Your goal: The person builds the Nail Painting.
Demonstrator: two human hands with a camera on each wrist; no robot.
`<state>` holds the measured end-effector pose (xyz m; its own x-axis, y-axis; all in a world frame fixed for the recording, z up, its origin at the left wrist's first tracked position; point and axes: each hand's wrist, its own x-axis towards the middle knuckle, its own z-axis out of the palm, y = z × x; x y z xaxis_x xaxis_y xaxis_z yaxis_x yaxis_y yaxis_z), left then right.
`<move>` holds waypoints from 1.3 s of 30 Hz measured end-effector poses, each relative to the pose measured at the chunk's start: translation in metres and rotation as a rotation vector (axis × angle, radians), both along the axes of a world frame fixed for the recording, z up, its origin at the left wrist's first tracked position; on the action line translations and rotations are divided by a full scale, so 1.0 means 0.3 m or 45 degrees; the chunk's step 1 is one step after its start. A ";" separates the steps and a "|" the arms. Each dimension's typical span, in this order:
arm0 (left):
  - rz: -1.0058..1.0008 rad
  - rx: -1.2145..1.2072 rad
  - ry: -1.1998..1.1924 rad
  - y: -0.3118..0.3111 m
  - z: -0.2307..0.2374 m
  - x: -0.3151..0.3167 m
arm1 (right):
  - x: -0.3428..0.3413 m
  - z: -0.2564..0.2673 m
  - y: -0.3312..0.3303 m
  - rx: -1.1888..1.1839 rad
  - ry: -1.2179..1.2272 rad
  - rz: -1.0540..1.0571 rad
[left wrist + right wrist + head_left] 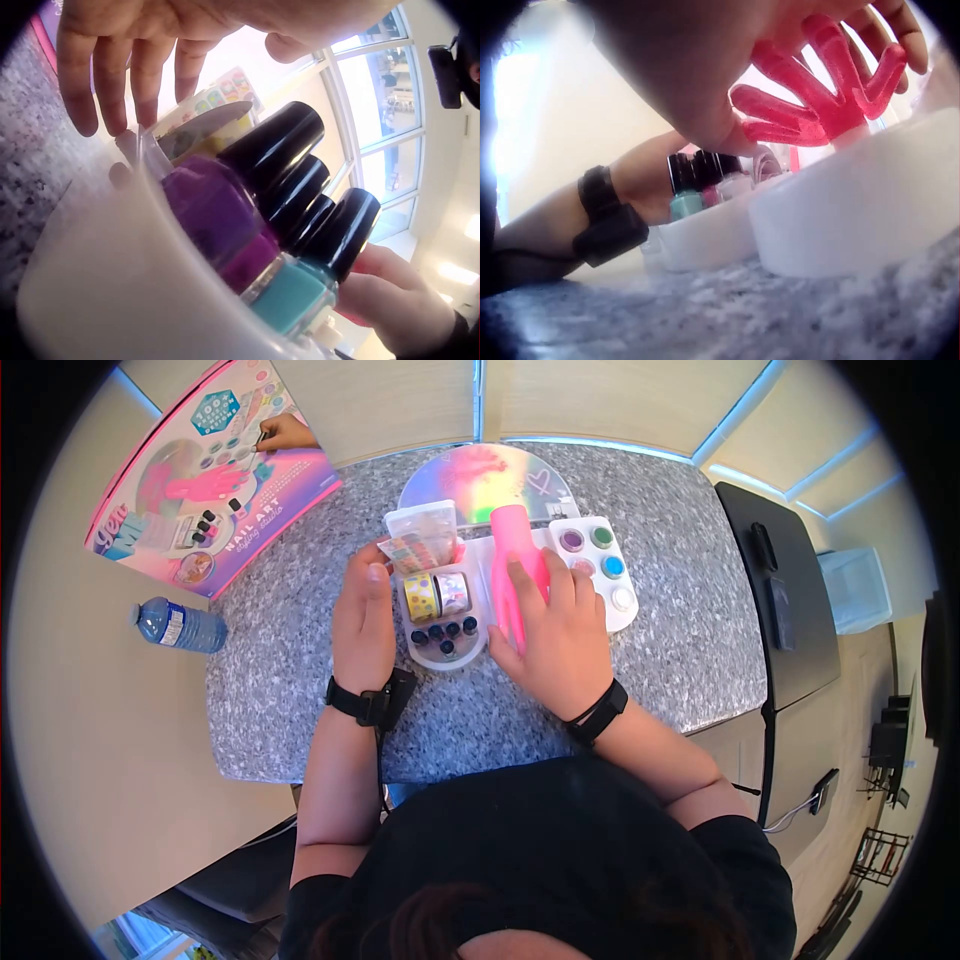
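My right hand (565, 645) lies over a pink model hand (512, 540) on a white tray, its fingers spread and lightly bent, the thumb on the left side. In the right wrist view the model hand (829, 105) stands with fingers fanned under my palm. My left hand (362, 620) is upright along the tray's left side, fingers (150, 71) extended beside a packet of nail stickers (422, 540). Next to it sit rolls of patterned tape (421, 598) and several black-capped nail polish bottles (445, 632), purple and teal ones (292, 296) among them.
Pots of coloured powder (612, 567) fill the tray's right part. Behind stands a shiny iridescent panel (470, 480). A nail art box (220, 480) and a water bottle (180, 625) are at the left of the speckled counter (270, 710). A dark cabinet (790, 660) adjoins the right side.
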<state>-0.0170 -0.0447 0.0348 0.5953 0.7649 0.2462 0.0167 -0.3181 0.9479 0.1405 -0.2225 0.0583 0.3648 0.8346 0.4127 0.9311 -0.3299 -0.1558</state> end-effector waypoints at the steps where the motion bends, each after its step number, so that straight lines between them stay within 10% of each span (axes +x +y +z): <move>1: 0.001 0.000 0.000 0.002 -0.001 0.000 | 0.000 0.003 -0.001 0.000 0.000 0.001; 7: 0.025 -0.091 -0.071 0.058 -0.017 -0.008 | 0.111 0.051 0.007 0.272 0.175 0.133; 14: -0.065 -0.735 -0.274 0.183 -0.040 -0.025 | 0.702 0.054 0.066 0.626 1.466 -0.039; 16: -0.092 -0.875 -0.354 0.206 -0.025 -0.032 | 0.828 0.034 0.059 0.624 2.606 0.098; 33: -0.458 -1.162 -0.328 0.381 -0.059 0.025 | 0.924 -0.150 0.072 0.430 2.961 0.585; 39: -0.207 -1.006 -0.121 0.362 -0.109 0.040 | 0.938 -0.160 0.076 0.260 2.880 0.642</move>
<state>-0.0049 0.0638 0.0022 0.7179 0.6393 -0.2755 -0.0636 0.4544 0.8885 0.4218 -0.1997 0.0104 0.0482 0.9880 -0.1468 -0.7368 -0.0641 -0.6730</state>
